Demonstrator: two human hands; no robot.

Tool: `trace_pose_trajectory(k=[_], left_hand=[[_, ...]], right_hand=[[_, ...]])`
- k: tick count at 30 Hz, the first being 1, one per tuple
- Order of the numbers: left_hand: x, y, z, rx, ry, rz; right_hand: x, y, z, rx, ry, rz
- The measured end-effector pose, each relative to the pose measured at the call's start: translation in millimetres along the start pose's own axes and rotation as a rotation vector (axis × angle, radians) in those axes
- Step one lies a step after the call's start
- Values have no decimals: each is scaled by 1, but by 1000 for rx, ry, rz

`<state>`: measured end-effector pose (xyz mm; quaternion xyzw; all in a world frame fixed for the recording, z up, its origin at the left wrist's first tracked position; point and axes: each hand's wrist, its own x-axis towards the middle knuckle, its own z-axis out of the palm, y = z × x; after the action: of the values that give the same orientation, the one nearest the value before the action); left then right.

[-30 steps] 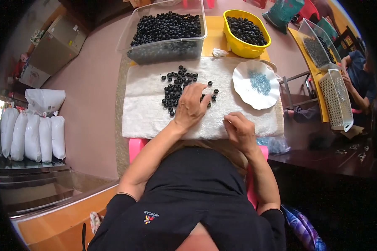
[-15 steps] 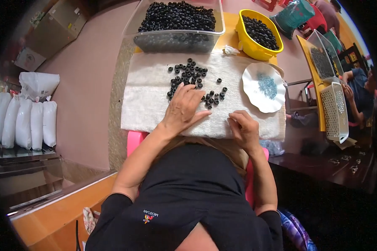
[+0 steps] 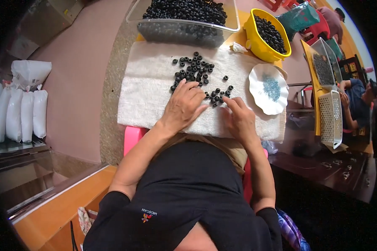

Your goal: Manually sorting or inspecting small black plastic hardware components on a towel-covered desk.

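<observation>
A loose pile of black beads with holes lies on a white towel. My left hand rests on the towel, fingers stretched out, its fingertips at the near edge of that pile. Just right of it is a smaller group of black beads. My right hand reaches to this group with its index fingertip at the near right beads. Its thumb is apart from the index finger, and I see nothing held. A white scalloped dish holds tiny pale blue pieces to the right.
Behind the towel stand a clear plastic bin and a yellow tub, both holding black beads. White sacks stand at left. At right, another person sits by a table with a white perforated basket.
My right hand has moved forward and left to the smaller bead group, its finger and thumb spreading apart. My left hand stays by the pile. The whole view has shifted slightly.
</observation>
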<state>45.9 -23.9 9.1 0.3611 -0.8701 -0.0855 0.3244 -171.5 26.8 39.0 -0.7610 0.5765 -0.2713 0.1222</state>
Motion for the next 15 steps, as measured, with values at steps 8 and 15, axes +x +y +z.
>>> trace_pose_trajectory(k=[8,15], left_hand=[[-1,-4,0,-54,11,4],[-1,-3,-1,-48,-5,-19]], right_hand=[[6,6,8,-33,23,-27],[8,7,11,8,38,-47]])
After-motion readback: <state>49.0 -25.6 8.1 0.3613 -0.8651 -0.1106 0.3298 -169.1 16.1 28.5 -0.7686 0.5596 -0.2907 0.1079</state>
